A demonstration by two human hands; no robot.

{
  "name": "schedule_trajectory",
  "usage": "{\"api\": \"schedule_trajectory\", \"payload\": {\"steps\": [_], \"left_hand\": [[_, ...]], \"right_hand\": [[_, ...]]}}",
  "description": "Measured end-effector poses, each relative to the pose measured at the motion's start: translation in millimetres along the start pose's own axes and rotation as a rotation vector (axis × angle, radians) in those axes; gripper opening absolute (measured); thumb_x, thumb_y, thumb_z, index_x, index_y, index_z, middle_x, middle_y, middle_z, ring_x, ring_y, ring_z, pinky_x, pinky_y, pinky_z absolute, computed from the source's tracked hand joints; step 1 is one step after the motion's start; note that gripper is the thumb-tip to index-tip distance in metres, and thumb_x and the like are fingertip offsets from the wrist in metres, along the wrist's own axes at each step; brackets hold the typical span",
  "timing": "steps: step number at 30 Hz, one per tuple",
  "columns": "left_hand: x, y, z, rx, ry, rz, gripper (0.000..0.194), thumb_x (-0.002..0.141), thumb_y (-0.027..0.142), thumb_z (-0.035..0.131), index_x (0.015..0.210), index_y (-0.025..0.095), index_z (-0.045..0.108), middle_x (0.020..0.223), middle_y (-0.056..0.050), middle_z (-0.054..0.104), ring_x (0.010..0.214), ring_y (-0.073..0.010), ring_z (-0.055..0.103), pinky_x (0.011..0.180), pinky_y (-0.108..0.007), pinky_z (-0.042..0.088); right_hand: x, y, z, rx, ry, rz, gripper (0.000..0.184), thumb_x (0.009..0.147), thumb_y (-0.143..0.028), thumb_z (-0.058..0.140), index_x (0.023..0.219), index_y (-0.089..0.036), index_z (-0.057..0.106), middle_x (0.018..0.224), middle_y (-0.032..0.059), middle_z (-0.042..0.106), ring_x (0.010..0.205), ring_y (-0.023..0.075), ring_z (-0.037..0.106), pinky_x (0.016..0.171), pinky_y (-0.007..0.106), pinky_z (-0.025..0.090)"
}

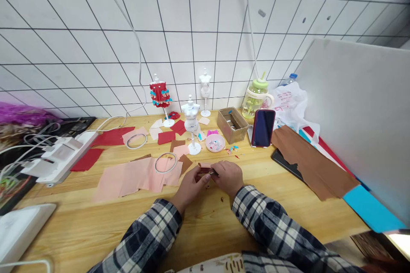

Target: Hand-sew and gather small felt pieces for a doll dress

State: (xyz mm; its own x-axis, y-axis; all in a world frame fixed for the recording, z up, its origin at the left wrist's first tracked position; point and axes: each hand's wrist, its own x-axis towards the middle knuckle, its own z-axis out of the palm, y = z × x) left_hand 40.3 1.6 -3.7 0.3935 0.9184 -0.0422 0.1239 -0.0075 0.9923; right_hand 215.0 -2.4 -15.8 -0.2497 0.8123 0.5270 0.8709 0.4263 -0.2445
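My left hand [192, 185] is closed, pinching a small folded piece of pink and brown sheet [205, 165] by its edge. My right hand [229, 176] is closed against it, with a small dark metallic tool [214, 172] between the fingers; its exact kind is too small to make out. Both hands meet low over the wooden table [205, 230]. Just beyond them stand a white mini dress form [191, 121] and a pink bowl [215, 143] of small shiny bits. Pale pink sheets [131, 177] lie to the left, one metal ring [165, 163] on top.
A cardboard box [235, 126], a phone [263, 128] propped upright and a lidded jug [255, 98] stand at the back right. Brown sheets [314, 164] lie at the right beside a grey panel [358, 115]. A power strip [64, 155] with cables lies left. A red-dressed form [160, 95] stands behind.
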Motion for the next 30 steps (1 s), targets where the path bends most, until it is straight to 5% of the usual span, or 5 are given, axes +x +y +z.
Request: {"api": "schedule_trajectory", "payload": {"steps": [7, 16, 20, 26, 30], "left_hand": [[-3, 8, -2.0, -0.047, -0.071, 0.093, 0.058, 0.078, 0.064, 0.06, 0.109, 0.017, 0.071, 0.113, -0.013, 0.07, 0.11, -0.0307, 0.061, 0.099, -0.042, 0.044], [-5, 9, -4.5, -0.065, -0.246, 0.183, 0.065, 0.077, 0.069, 0.056, 0.12, 0.021, 0.066, 0.123, -0.011, 0.064, 0.109, -0.0298, 0.058, 0.098, -0.04, 0.043], [-6, 8, -7.5, 0.008, -0.166, 0.172, 0.064, 0.076, 0.074, 0.051, 0.103, 0.019, 0.073, 0.105, -0.011, 0.07, 0.099, -0.0288, 0.06, 0.096, -0.039, 0.043], [-7, 3, -8.8, -0.121, 0.068, -0.085, 0.048, 0.083, 0.06, 0.055, 0.096, 0.019, 0.076, 0.107, -0.008, 0.073, 0.108, -0.0282, 0.061, 0.105, -0.04, 0.039], [-8, 3, -10.8, -0.156, 0.094, -0.098, 0.038, 0.085, 0.052, 0.055, 0.091, 0.022, 0.076, 0.103, -0.006, 0.075, 0.106, -0.027, 0.063, 0.104, -0.039, 0.041]], "right_hand": [[-5, -2, -2, -0.071, -0.016, -0.063, 0.013, 0.086, -0.028, 0.056, 0.086, -0.023, 0.068, 0.069, 0.0043, 0.065, 0.066, 0.0177, 0.052, 0.063, 0.032, 0.029], [-11, -4, -14, -0.058, 0.001, -0.176, 0.023, 0.092, -0.022, 0.047, 0.098, -0.024, 0.07, 0.068, 0.0042, 0.065, 0.067, 0.0163, 0.052, 0.064, 0.034, 0.029], [-11, -6, -14, -0.056, -0.081, -0.176, 0.026, 0.093, -0.023, 0.046, 0.103, -0.026, 0.069, 0.07, 0.0044, 0.065, 0.068, 0.016, 0.052, 0.064, 0.033, 0.03], [-13, -9, -13, 0.008, -0.163, -0.189, 0.026, 0.09, -0.026, 0.051, 0.109, -0.026, 0.068, 0.075, 0.0056, 0.068, 0.071, 0.0173, 0.054, 0.066, 0.032, 0.034], [-12, -9, -19, 0.276, -0.12, 0.011, 0.028, 0.086, -0.032, 0.054, 0.108, -0.021, 0.067, 0.088, 0.0062, 0.071, 0.076, 0.0179, 0.059, 0.073, 0.03, 0.041]]}}
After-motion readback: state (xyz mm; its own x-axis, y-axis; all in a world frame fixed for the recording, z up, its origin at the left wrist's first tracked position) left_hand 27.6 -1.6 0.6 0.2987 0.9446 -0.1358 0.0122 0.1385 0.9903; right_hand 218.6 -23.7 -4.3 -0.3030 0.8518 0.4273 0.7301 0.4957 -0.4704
